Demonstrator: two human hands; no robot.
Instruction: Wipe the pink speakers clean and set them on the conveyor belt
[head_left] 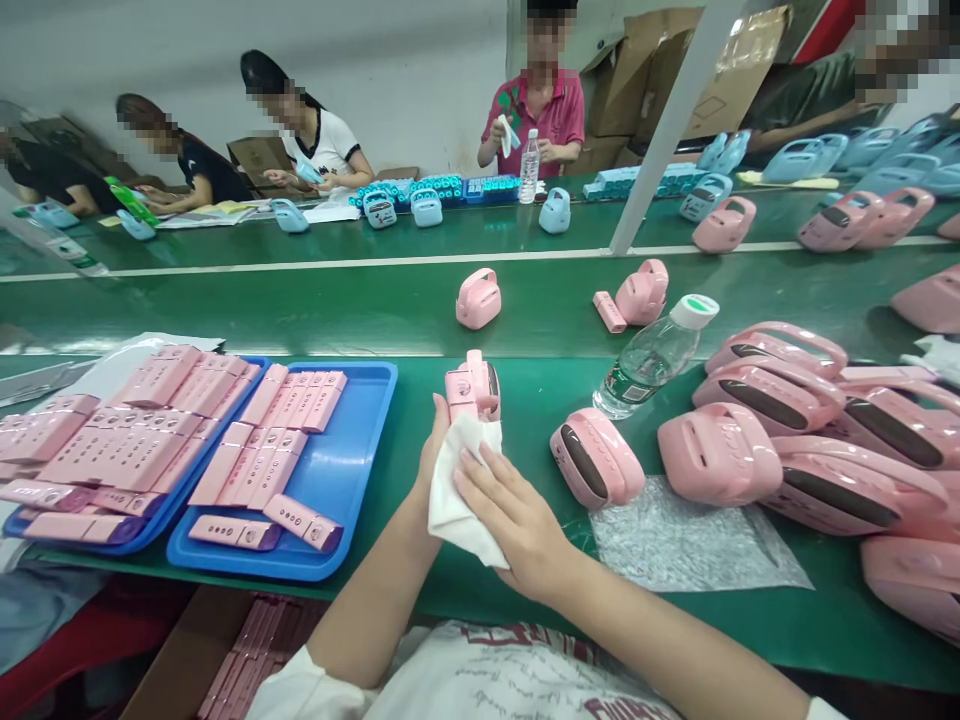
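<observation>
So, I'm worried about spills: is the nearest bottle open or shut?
Shut: a white-and-green cap sits on the bottle.

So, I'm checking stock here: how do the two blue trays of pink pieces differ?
The left tray is heaped with pink pieces that hide most of its floor; the right tray shows a broad stretch of bare floor. The left tray's pile stands higher than the right tray's rows. Both trays are blue and hold some pieces with purple ends.

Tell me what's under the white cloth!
A pink block pokes out past the top of the cloth, and part of the left hand shows beside it. Whatever else the cloth covers can't be seen.
</observation>
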